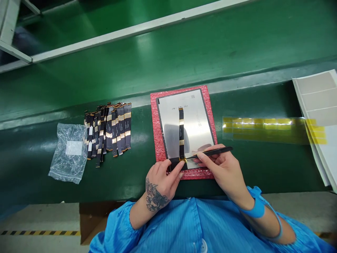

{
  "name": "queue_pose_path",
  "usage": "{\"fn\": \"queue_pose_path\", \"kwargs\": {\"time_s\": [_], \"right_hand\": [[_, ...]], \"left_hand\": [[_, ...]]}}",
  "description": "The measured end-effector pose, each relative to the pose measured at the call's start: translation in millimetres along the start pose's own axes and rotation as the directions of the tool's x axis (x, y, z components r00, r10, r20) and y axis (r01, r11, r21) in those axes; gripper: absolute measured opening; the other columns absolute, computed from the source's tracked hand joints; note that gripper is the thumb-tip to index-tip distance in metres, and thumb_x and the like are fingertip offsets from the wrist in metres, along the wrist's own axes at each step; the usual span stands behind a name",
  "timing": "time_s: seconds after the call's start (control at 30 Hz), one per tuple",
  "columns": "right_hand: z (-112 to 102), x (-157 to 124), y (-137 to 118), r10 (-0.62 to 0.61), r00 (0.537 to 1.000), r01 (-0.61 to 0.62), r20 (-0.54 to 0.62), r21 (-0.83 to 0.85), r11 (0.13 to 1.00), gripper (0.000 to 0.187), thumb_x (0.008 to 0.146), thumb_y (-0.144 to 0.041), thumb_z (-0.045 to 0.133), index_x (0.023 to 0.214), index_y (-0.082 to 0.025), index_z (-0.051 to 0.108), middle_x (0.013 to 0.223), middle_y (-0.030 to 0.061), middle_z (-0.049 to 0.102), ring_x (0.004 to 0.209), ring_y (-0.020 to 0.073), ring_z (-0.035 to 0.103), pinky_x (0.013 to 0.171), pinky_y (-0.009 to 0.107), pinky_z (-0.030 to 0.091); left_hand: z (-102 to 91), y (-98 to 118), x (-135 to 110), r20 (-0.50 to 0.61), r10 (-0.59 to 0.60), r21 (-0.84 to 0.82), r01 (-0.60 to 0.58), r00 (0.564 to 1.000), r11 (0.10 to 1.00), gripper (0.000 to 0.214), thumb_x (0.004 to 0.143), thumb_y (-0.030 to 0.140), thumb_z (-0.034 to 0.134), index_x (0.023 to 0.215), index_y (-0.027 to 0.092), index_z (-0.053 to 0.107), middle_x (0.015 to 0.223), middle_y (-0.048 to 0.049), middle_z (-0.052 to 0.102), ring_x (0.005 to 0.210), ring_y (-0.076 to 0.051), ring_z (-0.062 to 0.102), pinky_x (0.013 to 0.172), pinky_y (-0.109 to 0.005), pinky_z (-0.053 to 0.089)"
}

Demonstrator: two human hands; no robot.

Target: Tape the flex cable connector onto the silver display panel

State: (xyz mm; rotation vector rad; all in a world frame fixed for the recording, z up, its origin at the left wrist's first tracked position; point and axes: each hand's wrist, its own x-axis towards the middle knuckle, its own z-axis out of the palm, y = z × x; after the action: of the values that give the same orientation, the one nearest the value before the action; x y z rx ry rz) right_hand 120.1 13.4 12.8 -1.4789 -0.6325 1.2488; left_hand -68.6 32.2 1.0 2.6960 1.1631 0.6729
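A silver-backed display panel (193, 126) with a dark rim lies on a pink bubble-wrap sheet (157, 140). Lengthwise over the panel runs a black flex cable (181, 130) with gold bands. At its lower end, my left hand (162, 181) is closed, the index fingertip pressing on the gold connector area and the thumb just below. What lies under these fingers is partly hidden. My right hand (223, 170) grips black tweezers (217, 151) between thumb and fingers, their tip touching or very near that same cable end.
Several flex cables (121, 126) lie bunched on the left, beside a clear plastic bag (70, 151) with a white label. To the right, a strip of yellow tape pieces (263, 130) overlaps white sheets (319, 140). A pale rail (147, 28) crosses behind the green bench (126, 182).
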Motion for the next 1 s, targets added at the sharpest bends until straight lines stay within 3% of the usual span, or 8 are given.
{"fn": "queue_pose_path", "kwargs": {"time_s": [0.57, 0.87, 1.0], "right_hand": [[0.7, -0.7, 5.7, -0.055, 0.998, 0.054, -0.019, -0.031, 0.998, 0.034, 0.076, -0.043, 0.077, 0.082, -0.018, 0.055, 0.077, 0.0053, 0.067, 0.066, 0.0193, 0.069, 0.062, 0.023, 0.061], [-0.6, -5.6, 9.3, -0.125, 0.992, 0.117, -0.035, -0.190, 0.975, 0.032, 0.081, -0.045, 0.072, 0.085, -0.018, 0.055, 0.078, 0.0058, 0.066, 0.068, 0.0202, 0.069, 0.061, 0.026, 0.061], [-2.1, -7.0, 11.6, -0.185, 0.981, 0.161, -0.064, -0.280, 0.947, 0.030, 0.084, -0.045, 0.068, 0.089, -0.018, 0.055, 0.086, 0.0079, 0.067, 0.069, 0.0197, 0.068, 0.061, 0.028, 0.061]], "left_hand": [[3.6, -0.9, -0.5, 0.017, -0.011, 0.020, 0.011, 1.000, 1.000, 0.027, 0.094, 0.027, 0.048, 0.112, 0.022, 0.068, 0.089, -0.0064, 0.054, 0.075, -0.016, 0.048, 0.064, -0.027, 0.041], [-2.3, -8.5, 5.9, 0.089, 0.034, 0.034, -0.038, 0.995, 0.999, 0.028, 0.095, 0.028, 0.046, 0.111, 0.024, 0.068, 0.091, -0.0072, 0.054, 0.076, -0.017, 0.046, 0.064, -0.028, 0.041], [-6.7, -13.8, 9.8, 0.145, 0.030, -0.061, -0.021, 0.989, 0.998, 0.029, 0.095, 0.031, 0.045, 0.113, 0.023, 0.068, 0.092, -0.0074, 0.054, 0.076, -0.017, 0.046, 0.064, -0.028, 0.041]]}}
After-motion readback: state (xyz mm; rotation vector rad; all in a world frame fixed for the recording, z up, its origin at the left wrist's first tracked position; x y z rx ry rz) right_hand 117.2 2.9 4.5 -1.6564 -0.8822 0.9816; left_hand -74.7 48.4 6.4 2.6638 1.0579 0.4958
